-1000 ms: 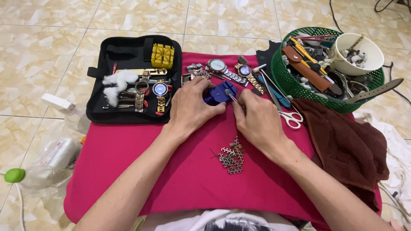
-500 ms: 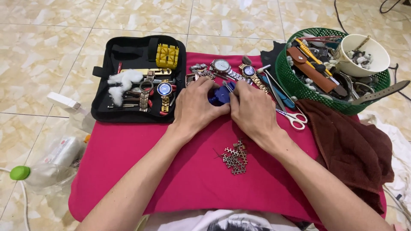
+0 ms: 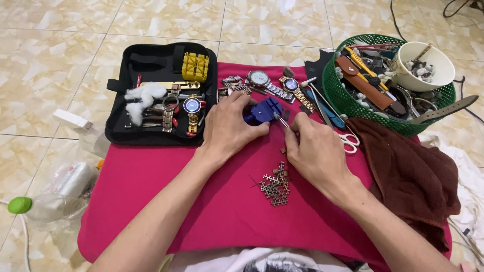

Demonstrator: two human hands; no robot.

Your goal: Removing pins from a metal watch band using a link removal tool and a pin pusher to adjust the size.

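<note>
A: Surface first. What is the person working on?

B: A magenta cloth (image 3: pixel 166 201), matte and soft, spread over pale marbled floor tiles (image 3: pixel 60 45). A dark brown towel (image 3: pixel 418 176) lies crumpled at the right edge.

A: And the thing in hand?

B: A small blue plastic tool (image 3: pixel 264 110), blocky and angular, sitting on the cloth near its upper middle, just below two metal-band wristwatches (image 3: pixel 275 85). The left hand (image 3: pixel 229 128) is curled over its left side, fingers closed on it. The right hand (image 3: pixel 317 151) pinches a thin metal pin (image 3: pixel 281 120) whose tip meets the tool's right end (whether the tip actually enters the tool cannot be told).

A: Anything loose near the hands?

B: A heap of small metal bracelet links (image 3: pixel 275 184), dull and bronze-toned, lies on the cloth between the forearms, with a few single links scattered just above it.

A: Surroundings?

B: An open black zip case (image 3: pixel 126 136) to the left holds a yellow ridged block (image 3: pixel 195 66), tufts of white cotton (image 3: pixel 143 98) and a blue-dialled watch (image 3: pixel 191 108). To the right, a green plastic mesh basket (image 3: pixel 343 100) is packed with tools and a white bowl (image 3: pixel 421 65). White-handled scissors (image 3: pixel 348 141) lie beside the right hand.
</note>
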